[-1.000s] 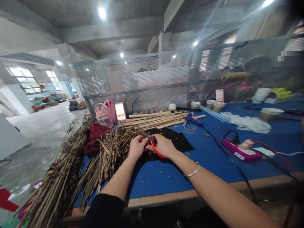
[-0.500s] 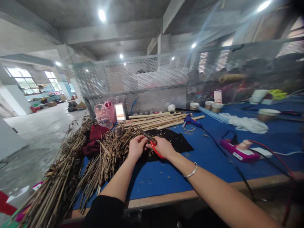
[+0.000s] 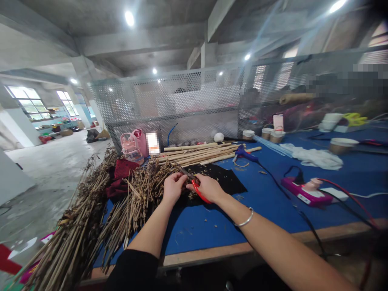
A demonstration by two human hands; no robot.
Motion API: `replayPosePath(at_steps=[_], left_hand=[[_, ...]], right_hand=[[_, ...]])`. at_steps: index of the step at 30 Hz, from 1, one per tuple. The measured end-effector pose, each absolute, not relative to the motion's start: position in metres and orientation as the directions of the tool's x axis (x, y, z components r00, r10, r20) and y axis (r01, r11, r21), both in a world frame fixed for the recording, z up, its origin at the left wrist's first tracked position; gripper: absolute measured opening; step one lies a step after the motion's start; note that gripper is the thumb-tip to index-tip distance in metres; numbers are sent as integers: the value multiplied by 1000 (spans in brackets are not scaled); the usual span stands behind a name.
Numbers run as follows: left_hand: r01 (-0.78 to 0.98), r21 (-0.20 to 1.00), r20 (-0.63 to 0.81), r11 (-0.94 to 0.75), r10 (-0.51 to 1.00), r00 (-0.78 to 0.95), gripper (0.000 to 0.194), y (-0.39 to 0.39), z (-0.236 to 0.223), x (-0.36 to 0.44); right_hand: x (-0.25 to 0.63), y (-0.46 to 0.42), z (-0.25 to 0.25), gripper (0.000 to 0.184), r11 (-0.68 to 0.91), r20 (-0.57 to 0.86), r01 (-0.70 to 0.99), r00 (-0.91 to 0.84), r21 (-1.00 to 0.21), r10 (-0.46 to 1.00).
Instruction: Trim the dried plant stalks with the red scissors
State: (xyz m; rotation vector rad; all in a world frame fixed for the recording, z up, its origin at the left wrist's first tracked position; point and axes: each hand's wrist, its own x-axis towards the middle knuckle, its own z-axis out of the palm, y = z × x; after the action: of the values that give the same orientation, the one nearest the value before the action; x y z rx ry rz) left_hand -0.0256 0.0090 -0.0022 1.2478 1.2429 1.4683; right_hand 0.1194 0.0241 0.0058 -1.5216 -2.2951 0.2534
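Observation:
Red-handled scissors (image 3: 199, 191) are gripped in my right hand (image 3: 209, 187), their dark blades pointing up and to the left. Close beside them, my left hand (image 3: 174, 186) is closed in a pinch near the blades; whatever is between its fingers is too small or hidden to make out. Beneath both hands lies a black cloth (image 3: 226, 178) with plant bits scattered on it. Just left of my left hand, a heap of dried plant stems (image 3: 138, 190) with brown seed heads spreads over the blue table (image 3: 194, 234).
Pale wooden sticks (image 3: 206, 154) and a blue glue gun (image 3: 242, 152) lie behind the hands. A purple power strip (image 3: 306, 190) with cables sits at right. Larger dried stems (image 3: 69, 226) hang over the left edge. A perforated metal screen (image 3: 169, 97) stands behind.
My left hand has moved very slightly left, away from my right hand. The scissors stay in my right hand in nearly the same place.

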Motion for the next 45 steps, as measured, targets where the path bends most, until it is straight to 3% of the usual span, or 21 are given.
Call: replayPosePath(at_steps=[5,7,11,19,31,45], left_hand=[[-145,988,47,-55,997,-61,29,5,4,-24],[-129,992,8,-6,1000,13,28,3,5,-23],[-65,998,22,-17,998,65,16,2,3,-21],[-46,997,73,-68,990,120,22,2,0,-19],[-91,992,89,-84,995,52,21,6,-4,-22],[-73,995,75,-72,997,35,22,8,-7,-23]], right_hand=[[121,28,3,44,393,224,801,-325,-452,919],[123,30,2,44,394,236,786,-318,-477,918],[123,31,2,45,376,238,812,-297,-446,925],[122,28,4,46,393,281,822,-295,-413,913],[124,29,8,49,376,231,852,-309,-365,923],[121,26,6,51,400,304,846,-300,-353,904]])
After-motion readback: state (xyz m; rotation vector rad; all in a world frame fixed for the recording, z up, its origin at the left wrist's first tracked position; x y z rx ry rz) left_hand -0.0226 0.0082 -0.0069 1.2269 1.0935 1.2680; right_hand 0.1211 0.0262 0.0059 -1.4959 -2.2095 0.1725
